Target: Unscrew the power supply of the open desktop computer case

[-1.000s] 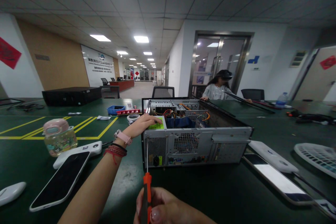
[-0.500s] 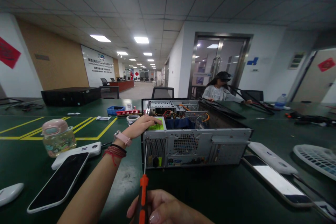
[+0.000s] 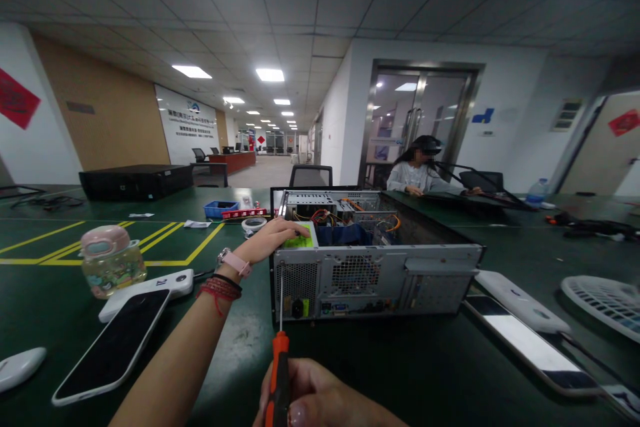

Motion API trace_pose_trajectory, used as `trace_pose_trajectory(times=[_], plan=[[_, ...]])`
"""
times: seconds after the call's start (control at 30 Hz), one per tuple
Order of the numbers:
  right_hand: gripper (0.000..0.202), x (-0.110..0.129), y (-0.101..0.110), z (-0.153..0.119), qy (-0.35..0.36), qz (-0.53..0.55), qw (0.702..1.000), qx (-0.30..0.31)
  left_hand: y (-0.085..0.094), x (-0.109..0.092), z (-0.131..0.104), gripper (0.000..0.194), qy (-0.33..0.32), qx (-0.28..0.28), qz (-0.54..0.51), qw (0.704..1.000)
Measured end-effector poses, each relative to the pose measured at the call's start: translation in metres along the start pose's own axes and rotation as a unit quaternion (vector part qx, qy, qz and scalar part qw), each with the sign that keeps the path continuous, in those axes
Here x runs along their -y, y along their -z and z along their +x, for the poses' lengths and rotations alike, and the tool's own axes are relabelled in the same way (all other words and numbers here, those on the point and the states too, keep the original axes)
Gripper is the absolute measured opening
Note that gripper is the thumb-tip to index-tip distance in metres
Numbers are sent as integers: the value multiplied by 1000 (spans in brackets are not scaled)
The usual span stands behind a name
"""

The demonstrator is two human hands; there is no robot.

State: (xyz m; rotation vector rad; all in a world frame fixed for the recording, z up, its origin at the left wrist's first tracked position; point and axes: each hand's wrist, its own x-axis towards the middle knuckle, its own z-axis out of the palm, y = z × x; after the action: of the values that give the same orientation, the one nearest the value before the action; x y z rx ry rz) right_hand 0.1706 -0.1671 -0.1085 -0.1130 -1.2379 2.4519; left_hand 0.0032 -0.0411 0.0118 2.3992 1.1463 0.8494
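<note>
The case [image 3: 375,267] stands on the counter [image 3: 400,367], open side up. The left hand [image 3: 273,237] rests on its near left top corner. The right hand [image 3: 315,400], in front of the case, holds a screwdriver [image 3: 279,360] whose tip meets the case's rear panel at the left edge. A phone [image 3: 113,347] and a bottle [image 3: 113,260] lie left of the case; a fan [image 3: 603,297] lies to the right.

one head-worn camera looks forward and slightly down across the green table [image 3: 450,360], close behind the computer case [image 3: 375,267].

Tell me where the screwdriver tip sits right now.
Head view, lower centre: the screwdriver, held in the right hand, tips against the computer case rear panel's left edge.
</note>
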Motion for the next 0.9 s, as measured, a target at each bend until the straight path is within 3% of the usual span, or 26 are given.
trace_pose_trajectory(times=[0.13,0.5,0.77,0.9], plan=[[44,-3,3,-1,7,16,1000,12,0,-1,0,39,-4,-4,-4,1000],[53,-2,4,2,-19,15,999,-49,0,-1,-1,40,-1,-5,6,1000],[48,-9,9,3,-12,38,999,-26,0,-2,-1,40,0,-1,-3,1000],[45,-8,12,0,-13,25,999,22,0,-3,-1,39,6,0,-6,1000]])
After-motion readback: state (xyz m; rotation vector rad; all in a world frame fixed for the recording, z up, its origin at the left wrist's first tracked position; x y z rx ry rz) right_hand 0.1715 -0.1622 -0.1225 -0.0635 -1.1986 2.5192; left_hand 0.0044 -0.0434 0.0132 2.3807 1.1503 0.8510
